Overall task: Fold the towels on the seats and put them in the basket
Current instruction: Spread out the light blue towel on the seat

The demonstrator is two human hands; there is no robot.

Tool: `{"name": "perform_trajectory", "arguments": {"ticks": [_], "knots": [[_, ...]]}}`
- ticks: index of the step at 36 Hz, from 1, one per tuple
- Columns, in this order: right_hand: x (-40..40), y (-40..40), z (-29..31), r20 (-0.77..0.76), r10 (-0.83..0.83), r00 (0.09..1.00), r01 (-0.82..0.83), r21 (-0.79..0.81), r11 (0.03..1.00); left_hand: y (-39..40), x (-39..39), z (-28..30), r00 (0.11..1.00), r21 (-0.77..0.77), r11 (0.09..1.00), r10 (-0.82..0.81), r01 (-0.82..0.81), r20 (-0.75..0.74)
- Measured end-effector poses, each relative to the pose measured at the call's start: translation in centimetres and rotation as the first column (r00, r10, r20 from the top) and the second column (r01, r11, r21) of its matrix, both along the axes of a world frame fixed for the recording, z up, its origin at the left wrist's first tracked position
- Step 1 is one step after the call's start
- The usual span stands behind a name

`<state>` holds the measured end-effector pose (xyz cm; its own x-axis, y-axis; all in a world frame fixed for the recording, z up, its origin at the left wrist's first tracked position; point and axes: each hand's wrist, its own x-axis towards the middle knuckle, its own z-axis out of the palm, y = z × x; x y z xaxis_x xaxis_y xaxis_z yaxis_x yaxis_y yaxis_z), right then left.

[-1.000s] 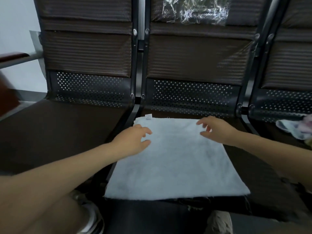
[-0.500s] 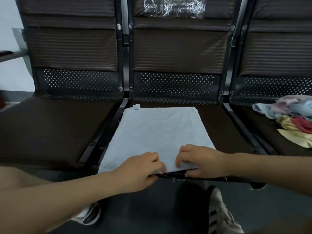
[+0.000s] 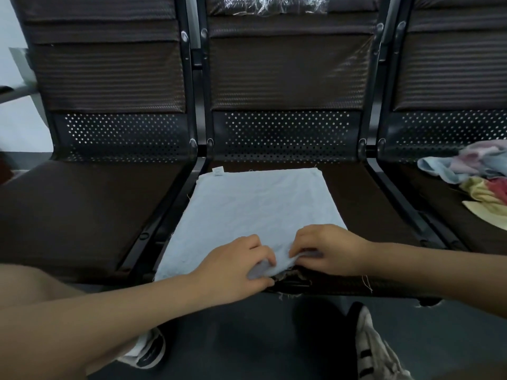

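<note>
The pale blue towel (image 3: pixel 255 212) lies flat on the middle seat (image 3: pixel 365 204), its long axis running from the front edge toward the backrest, tag at the far left corner. Left hand (image 3: pixel 233 267) and right hand (image 3: pixel 329 250) pinch its near edge, now lifted and bunched where half a second ago it lay flat.

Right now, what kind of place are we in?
Probably a waiting area: linked dark seats with perforated metal backs stand in a row. A pale blue towel and piled towels lie on them.
</note>
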<state>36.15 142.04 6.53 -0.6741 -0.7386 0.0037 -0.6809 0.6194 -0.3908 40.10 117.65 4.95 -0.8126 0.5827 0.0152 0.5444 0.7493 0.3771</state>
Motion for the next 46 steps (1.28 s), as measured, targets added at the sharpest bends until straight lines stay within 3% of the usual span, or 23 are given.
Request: {"name": "perform_trajectory", "arguments": {"ticks": [4,8,14,18,21,26,32,37,41,46], "knots": [[0.0,0.1,-0.9,0.131,-0.209,0.969,0.225,-0.117,0.967,0.3,0.0,0.0,0.999,0.029,0.999,0.043,-0.043,0.020],[-0.4,-0.1,-0.6,0.202,-0.301,0.932,0.325,-0.094,0.941,0.6,-0.9,0.8,0.986,0.044,0.992,0.114,-0.120,0.120],[-1.6,-0.1,0.1,0.181,-0.354,0.918,0.363,-0.017,0.932,-0.8,-2.4,1.6,0.973,-0.078,0.990,0.127,-0.114,0.194],[-2.3,0.3,0.3,0.151,-0.373,0.915,0.383,-0.042,0.923,-2.9,-2.9,2.2,0.964,-0.157,0.987,0.085,-0.046,0.251],[-2.6,0.5,0.0,0.142,-0.381,0.913,0.394,-0.073,0.916,-5.0,-3.2,2.6,0.953,-0.171,0.982,0.127,-0.082,0.275],[-2.5,1.1,-1.0,0.128,-0.375,0.918,0.389,-0.115,0.914,-8.6,-3.6,2.9,0.938,-0.158,0.960,0.263,-0.231,0.227],[-1.3,2.0,-1.2,0.075,-0.194,0.978,0.188,0.085,0.979,-10.8,-3.4,3.2,0.912,-0.096,0.934,0.356,-0.343,0.204],[-1.9,2.9,-1.2,0.100,-0.238,0.966,0.236,0.035,0.971,-12.1,-3.5,3.5,0.905,-0.070,0.926,0.377,-0.371,0.195],[-2.0,3.8,-1.1,0.135,-0.306,0.942,0.312,-0.023,0.950,-12.2,-3.4,3.4,0.885,0.059,0.899,0.415,-0.435,0.210],[-2.2,4.8,-1.0,0.189,-0.432,0.882,0.463,-0.175,0.869,-11.8,-3.4,3.1,0.880,0.086,0.911,0.359,-0.402,0.311]]}}
